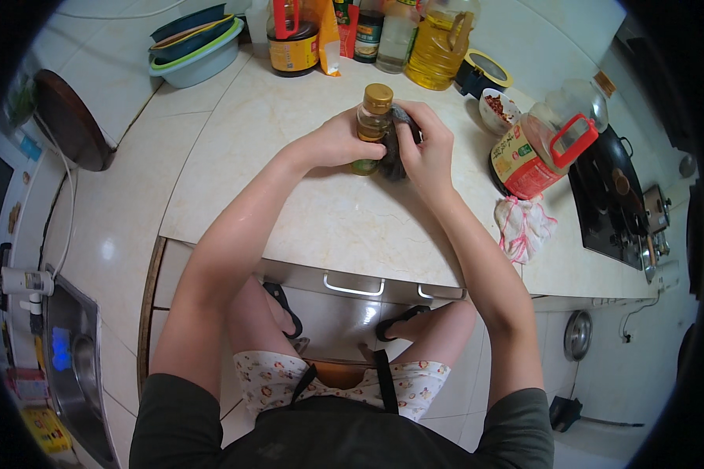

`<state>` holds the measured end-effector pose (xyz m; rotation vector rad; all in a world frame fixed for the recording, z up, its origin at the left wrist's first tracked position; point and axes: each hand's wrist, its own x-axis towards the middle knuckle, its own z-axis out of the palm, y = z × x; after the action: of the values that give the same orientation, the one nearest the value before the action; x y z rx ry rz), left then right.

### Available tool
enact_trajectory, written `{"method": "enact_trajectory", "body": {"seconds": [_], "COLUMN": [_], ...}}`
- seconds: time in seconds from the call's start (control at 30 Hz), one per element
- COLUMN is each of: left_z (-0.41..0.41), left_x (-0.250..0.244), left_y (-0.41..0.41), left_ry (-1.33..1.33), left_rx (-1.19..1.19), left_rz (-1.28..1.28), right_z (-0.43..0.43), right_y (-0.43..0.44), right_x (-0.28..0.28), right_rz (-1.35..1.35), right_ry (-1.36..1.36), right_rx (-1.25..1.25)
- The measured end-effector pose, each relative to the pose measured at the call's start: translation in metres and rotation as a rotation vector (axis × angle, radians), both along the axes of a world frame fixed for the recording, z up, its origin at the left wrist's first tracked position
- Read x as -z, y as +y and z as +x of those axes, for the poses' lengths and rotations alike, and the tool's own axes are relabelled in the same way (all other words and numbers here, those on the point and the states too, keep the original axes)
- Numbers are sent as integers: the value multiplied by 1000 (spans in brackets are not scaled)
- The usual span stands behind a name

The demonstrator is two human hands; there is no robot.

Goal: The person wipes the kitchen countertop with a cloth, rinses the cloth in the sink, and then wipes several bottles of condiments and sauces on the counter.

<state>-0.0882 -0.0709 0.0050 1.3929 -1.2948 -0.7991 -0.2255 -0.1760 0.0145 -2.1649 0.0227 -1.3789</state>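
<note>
A small clear bottle with a gold cap stands upright, or nearly so, over the pale countertop. My left hand is wrapped around its body, the thumb across the front. Against the bottle's right side, my right hand pinches a dark grey cloth. The cloth touches the bottle and hangs down below my fingers. My palm and fingers hide part of the bottle's label. Whether the bottle's base rests on the counter I cannot tell.
Behind stand a dark sauce jug, a cooking oil bottle and stacked basins. Rightward are a bowl of dried chilli, a red-handled jug, a crumpled cloth and a wok. A sink lies left.
</note>
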Motion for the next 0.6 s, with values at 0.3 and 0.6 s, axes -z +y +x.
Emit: {"method": "enact_trajectory", "body": {"seconds": [0.3, 0.6], "left_z": [12, 2], "left_x": [-8, -8], "left_y": [4, 6], "left_ry": [-262, -499], "left_rx": [-171, -331], "left_rz": [-195, -215], "right_z": [-6, -5], "right_y": [6, 24], "right_x": [-3, 5], "right_rz": [224, -220], "right_ry": [16, 15], "right_rx": [37, 6]}}
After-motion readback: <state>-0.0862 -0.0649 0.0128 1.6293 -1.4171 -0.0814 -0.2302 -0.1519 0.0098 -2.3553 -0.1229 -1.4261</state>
